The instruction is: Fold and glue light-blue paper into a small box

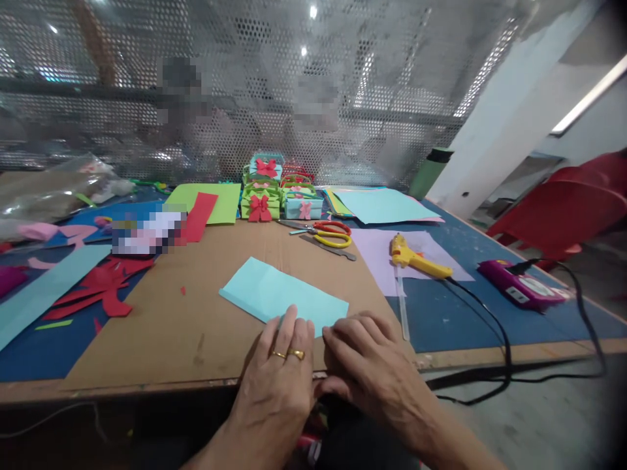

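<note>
A light blue folded paper (279, 290) lies at a slant on the brown cardboard (196, 313). My left hand (284, 365) rests on the paper's near edge, fingers stretched out side by side, with two gold rings showing. At the near right corner of the paper, my right hand (365, 356) has its fingers bent, the index fingertip touching the corner and the thumb below the cardboard's edge. Whether it pinches the paper is hard to tell. Beyond the paper are scissors (333, 234) with red and yellow handles and a grey blade tool (333, 249).
A yellow glue gun (416, 258) lies on lilac paper (372, 254), its black cord running to a purple power box (522, 285). Small decorated paper bags (259, 203) stand at the back beside stacked sheets (386, 205). Red scraps (105, 284) lie left; a red chair (568, 202) stands right.
</note>
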A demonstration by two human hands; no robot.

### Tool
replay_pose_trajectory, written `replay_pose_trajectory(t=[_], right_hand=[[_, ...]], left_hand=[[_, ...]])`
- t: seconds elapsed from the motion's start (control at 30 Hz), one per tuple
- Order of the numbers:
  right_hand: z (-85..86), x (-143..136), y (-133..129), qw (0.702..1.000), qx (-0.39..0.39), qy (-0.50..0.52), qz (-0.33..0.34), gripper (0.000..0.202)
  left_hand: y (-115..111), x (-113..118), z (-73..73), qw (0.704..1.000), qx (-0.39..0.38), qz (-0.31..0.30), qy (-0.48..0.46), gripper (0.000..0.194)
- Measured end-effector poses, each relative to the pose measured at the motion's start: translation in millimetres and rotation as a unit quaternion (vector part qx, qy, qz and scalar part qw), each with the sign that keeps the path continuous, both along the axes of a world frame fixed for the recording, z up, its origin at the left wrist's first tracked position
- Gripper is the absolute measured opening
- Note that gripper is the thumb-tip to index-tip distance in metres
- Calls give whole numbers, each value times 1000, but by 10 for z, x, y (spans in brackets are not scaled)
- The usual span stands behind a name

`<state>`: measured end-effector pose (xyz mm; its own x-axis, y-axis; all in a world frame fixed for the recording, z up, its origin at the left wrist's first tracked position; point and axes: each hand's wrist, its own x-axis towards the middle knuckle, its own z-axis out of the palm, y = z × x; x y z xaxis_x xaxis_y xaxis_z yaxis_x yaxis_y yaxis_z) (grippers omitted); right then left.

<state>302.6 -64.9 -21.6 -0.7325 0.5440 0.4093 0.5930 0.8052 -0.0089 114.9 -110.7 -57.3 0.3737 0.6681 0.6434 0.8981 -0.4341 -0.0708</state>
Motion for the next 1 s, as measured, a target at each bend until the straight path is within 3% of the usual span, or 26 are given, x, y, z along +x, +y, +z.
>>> replay_pose_trajectory(t=[0.27,0.37,0.6,0.83,1.0], right_hand=[[-44,44,5,999,1,50,13,45],[-53,66,-4,998,-5,63,21,44],[-68,85,2,998,9,62,32,39],[-73,74,20,998,12,61,28,39],[-60,69,17,997,10,65,29,41]], left_hand=[[38,-102,122,997,-22,-49,51,47],[49,-125,147,996,-27,-64,57,39],[67,-181,240,990,-104,-91,30,36],[64,-197,218,988,-121,-98,7,36],[78,-182,173,991,-71,-112,0,36]])
